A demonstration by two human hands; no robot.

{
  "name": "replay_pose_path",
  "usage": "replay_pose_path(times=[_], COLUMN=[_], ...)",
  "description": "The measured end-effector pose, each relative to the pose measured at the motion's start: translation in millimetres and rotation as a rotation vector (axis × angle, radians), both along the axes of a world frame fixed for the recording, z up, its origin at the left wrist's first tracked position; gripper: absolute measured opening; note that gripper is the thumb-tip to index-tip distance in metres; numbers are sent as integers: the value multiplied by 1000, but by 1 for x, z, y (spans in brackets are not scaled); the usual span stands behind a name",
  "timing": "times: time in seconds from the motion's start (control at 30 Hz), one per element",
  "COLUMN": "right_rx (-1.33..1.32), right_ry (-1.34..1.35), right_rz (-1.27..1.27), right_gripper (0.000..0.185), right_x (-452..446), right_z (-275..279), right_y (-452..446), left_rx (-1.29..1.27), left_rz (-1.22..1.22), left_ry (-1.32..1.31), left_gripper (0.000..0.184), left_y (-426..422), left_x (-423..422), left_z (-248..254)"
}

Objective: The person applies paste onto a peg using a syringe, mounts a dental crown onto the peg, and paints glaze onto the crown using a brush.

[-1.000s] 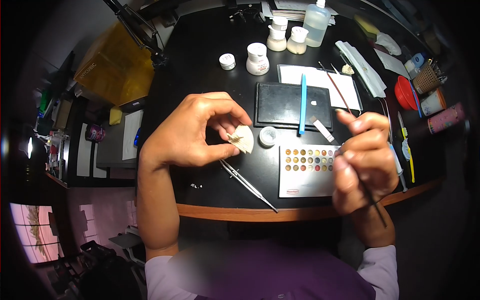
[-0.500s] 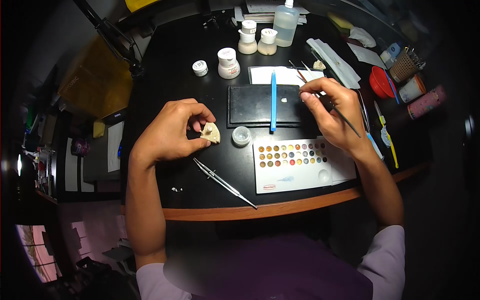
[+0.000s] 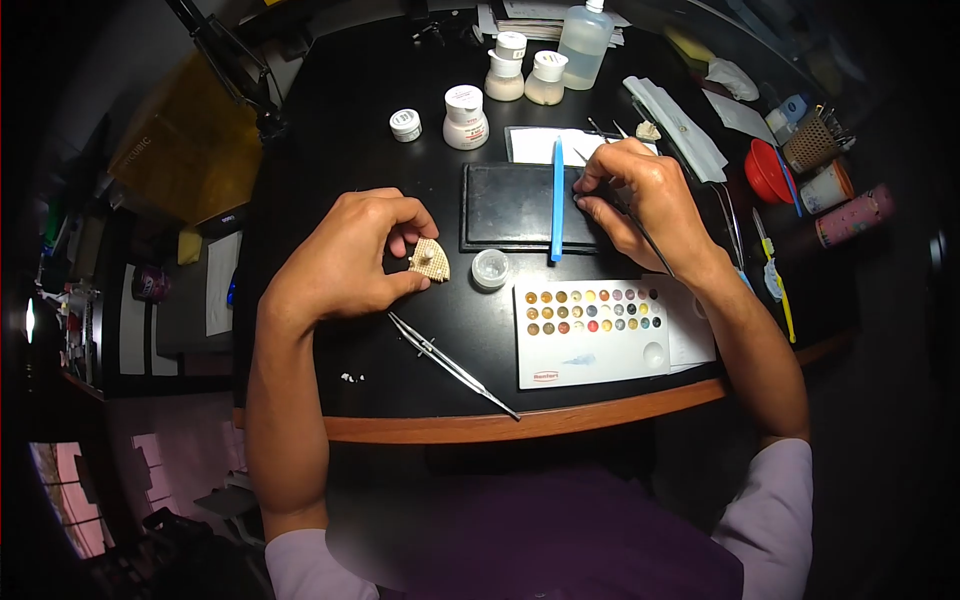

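My left hand pinches a small beige honeycomb firing tray between thumb and fingers. On the tray stands a little pale piece that looks like a dental crown. Closed around a thin dark-handled brush, my right hand hovers at the right part of a black slab; the brush tip is hidden by the fingers. A blue stick lies across the slab. Between the hands sits a small glass jar with a whitish filling.
Tweezers lie near the wooden table edge, with white crumbs to their left. A white palette of coloured pastes is below my right hand. Lidded jars and a clear bottle stand behind; a red bowl is at right.
My right hand has moved left over the slab, nearer the blue stick. The small white piece seen on the slab before is now out of sight. The camera view has shifted slightly.
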State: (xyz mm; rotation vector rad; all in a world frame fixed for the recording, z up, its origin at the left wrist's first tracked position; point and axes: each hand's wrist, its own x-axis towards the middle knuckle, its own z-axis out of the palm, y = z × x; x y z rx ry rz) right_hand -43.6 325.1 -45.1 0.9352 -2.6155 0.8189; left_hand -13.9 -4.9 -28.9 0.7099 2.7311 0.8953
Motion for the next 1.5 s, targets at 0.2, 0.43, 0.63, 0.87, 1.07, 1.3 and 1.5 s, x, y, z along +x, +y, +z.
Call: replay_pose_path(times=[0.2,0.43,0.63,0.87,1.07,1.3,1.5], right_rx=[-24,-149,-414,-511,-461,-433,-456], right_ry=[23,134,140,255,281,521,512], right_rz=[11,14,45,78,24,143,171], right_gripper=[18,15,15,18,18,24,23], right_x=[0,6,21,22,22,30,29], right_z=[-1,10,6,2,-2,4,-3], right_y=[-1,5,9,3,8,2,0], left_rx=[4,35,195,488,316,741,880], left_rz=[7,47,62,-31,105,88,-29], left_ry=[-18,-79,-13,338,336,-78,-233], left_gripper=[40,64,60,13,14,30,32], left_y=[0,0,-2,56,85,120,116], left_x=[1,1,8,15,7,2,7], left_z=[0,3,14,-2,22,4,-5])
